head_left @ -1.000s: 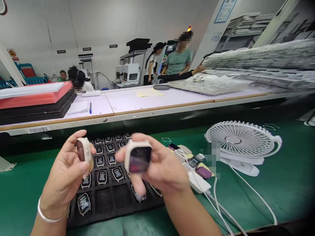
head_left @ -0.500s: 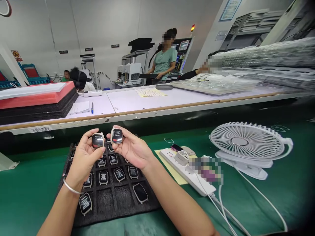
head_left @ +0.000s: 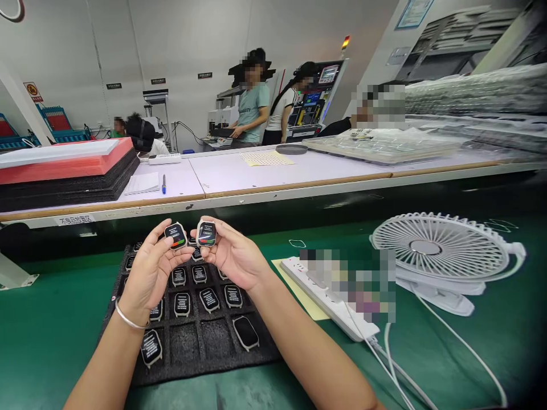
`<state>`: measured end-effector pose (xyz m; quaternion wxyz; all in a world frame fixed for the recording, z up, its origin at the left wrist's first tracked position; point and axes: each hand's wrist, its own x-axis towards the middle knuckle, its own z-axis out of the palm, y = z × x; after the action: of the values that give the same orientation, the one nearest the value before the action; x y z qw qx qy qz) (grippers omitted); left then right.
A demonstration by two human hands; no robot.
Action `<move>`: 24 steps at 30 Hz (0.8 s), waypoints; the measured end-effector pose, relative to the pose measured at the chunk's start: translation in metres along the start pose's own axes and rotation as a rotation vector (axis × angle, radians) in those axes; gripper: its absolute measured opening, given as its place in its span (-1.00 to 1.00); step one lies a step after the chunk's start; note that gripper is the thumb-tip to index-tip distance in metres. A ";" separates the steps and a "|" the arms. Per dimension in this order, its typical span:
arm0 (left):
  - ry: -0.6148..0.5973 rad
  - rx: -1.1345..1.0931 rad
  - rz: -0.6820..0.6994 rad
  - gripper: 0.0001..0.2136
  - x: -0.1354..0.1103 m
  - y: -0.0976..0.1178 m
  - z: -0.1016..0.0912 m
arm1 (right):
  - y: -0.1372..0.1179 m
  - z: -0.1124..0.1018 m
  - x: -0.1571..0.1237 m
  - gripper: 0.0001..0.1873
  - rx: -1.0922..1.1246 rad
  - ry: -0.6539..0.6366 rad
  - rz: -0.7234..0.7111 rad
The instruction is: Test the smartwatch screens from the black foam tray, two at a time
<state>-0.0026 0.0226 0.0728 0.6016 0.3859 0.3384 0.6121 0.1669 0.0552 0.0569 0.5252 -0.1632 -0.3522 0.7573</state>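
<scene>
My left hand (head_left: 152, 270) pinches a cream-framed smartwatch body (head_left: 175, 236) between thumb and fingers, its lit screen tilted up. My right hand (head_left: 233, 256) holds a second, similar watch body (head_left: 207, 233) by its edges, a short gap from the first. Both hands hover over a black foam tray (head_left: 184, 345) divided into square pockets. Several watch bodies lie in the pockets, mostly with text on their screens. One dark-screened watch (head_left: 245, 333) lies near the tray's right side. My hands hide the tray's far row.
A white power strip (head_left: 329, 290) with cables and a white clip-on fan (head_left: 427, 247) stand on the green mat to the right. Behind, a raised white bench holds stacked foam sheets, a pen, and plastic-wrapped trays. Several co-workers stand or sit beyond it.
Both hands have moved away from the camera and lower in view since the oldest frame. Both watches have turned, their lit screens now facing up. The co-workers have shifted.
</scene>
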 end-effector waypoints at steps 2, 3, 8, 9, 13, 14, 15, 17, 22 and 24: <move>-0.015 0.013 0.015 -0.44 0.000 -0.001 0.000 | 0.001 0.001 -0.001 -0.82 -0.010 -0.009 -0.012; -0.023 0.019 0.021 -0.43 -0.001 -0.001 0.000 | 0.001 0.001 -0.001 -0.81 -0.013 -0.013 -0.017; -0.067 0.048 0.030 -0.38 -0.001 -0.002 -0.001 | 0.003 0.002 -0.001 -0.79 -0.030 -0.009 -0.035; -0.065 0.058 0.036 -0.37 -0.001 -0.002 -0.001 | 0.003 0.002 -0.001 -0.79 -0.037 -0.006 -0.033; -0.060 0.092 0.066 -0.39 -0.001 -0.003 -0.002 | 0.001 0.002 -0.002 -0.77 -0.077 0.000 -0.028; -0.065 0.096 0.070 -0.40 -0.001 -0.003 -0.002 | 0.000 0.002 -0.003 -0.77 -0.087 0.002 -0.029; -0.070 0.099 0.075 -0.42 0.000 -0.003 -0.003 | 0.000 0.002 -0.003 -0.76 -0.096 0.003 -0.031; -0.073 0.107 0.087 -0.44 0.000 -0.003 -0.003 | -0.001 0.002 -0.003 -0.75 -0.117 0.004 -0.041; -0.089 0.144 0.117 -0.50 0.001 -0.005 -0.005 | 0.001 0.000 -0.002 -0.75 -0.160 -0.017 -0.078; -0.100 0.180 0.132 -0.51 0.001 -0.006 -0.006 | 0.002 -0.001 -0.002 -0.75 -0.183 -0.032 -0.090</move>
<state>-0.0049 0.0244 0.0646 0.5392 0.4898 0.3353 0.5974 0.1665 0.0527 0.0546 0.5361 -0.1824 -0.4353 0.6999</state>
